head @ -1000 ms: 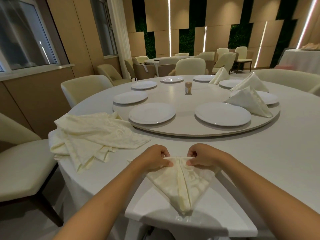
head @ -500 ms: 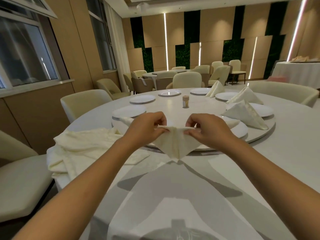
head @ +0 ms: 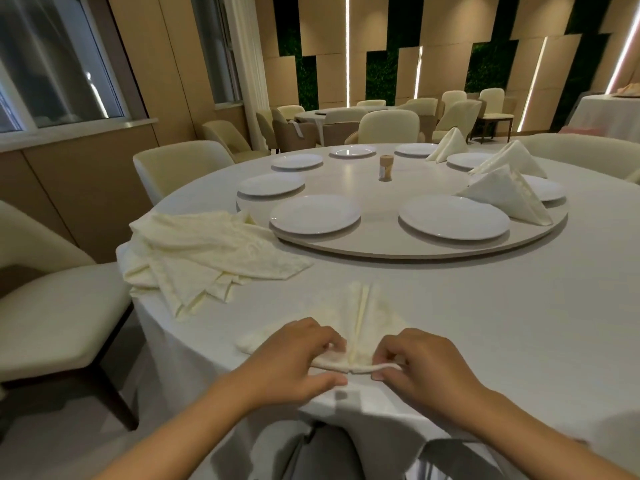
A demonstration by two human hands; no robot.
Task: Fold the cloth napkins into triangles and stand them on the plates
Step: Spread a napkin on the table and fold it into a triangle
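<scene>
Two bare forearms in view from bottom edge, no sleeves visible. Left hand (head: 294, 358) and right hand (head: 415, 365) both bare: no gloves, no rings, no watch or wristband seen. Short, plain fingernails, unpainted as far as visible. Below, between the arms, grey clothing (head: 318, 452) on lap, with a darker seam or fold running down it; garment type unclear. Nothing else of the body in frame.
</scene>
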